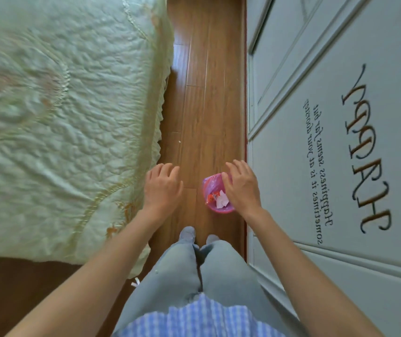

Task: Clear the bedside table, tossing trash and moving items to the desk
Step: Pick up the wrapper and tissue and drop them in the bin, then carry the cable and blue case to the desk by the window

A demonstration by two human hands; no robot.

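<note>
Checked shirt [201,319], wood floor [204,93] between bed [60,105] and wardrobe [340,166].

Bare forearms, checked top, grey-blue trousers

Both forearms are bare from the near edge of the view out to the wrists, with no sleeve, watch, ring or bracelet showing on the left hand [163,188] or the right hand [242,188]. A blue-and-white checked top [194,319] with a wavy, scalloped hem fills the near middle. Below it come light grey-blue trousers [194,268], soft and slightly creased, the two legs parted by a dark seam line. At the far end of the legs sit grey shoes [187,234], rounded at the toe, the left one showing more fully than the right.
</note>
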